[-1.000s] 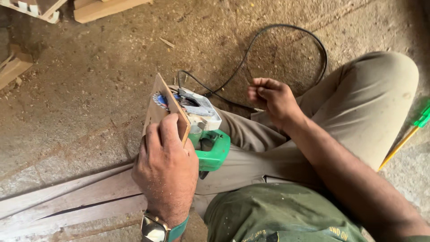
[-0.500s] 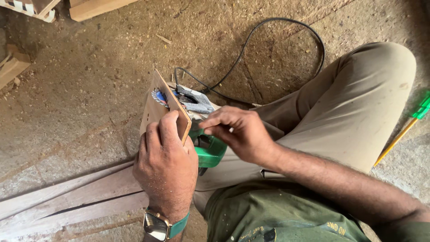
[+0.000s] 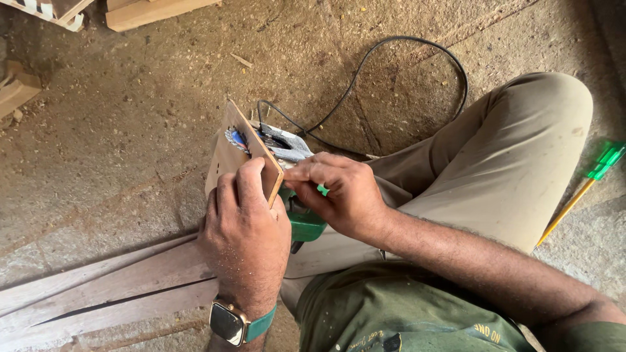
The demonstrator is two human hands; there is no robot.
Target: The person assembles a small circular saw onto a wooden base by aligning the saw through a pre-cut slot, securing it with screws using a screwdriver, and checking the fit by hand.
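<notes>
Even, soft daylight, no glare. Faint shadow under the board (image 3: pixel 242 153). Sharp focus throughout, slight wide-angle stretch at edges.

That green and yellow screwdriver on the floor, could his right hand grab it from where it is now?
Probably not without moving: the right hand is at the small board, and the bent knee lies between it and the screwdriver.

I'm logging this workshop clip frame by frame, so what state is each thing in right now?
Left hand: gripping the wooden board, thumb side up.
Wooden board: held on edge, tilted, against the power tool.
Right hand: fingertips pinched at the board's edge, over the tool.
Power tool: green, resting by the knee; whether running, cannot tell.
Black cord: looped loose on the floor.
Screwdriver: lying on the floor, untouched.
Planks: flat on the floor.
</notes>
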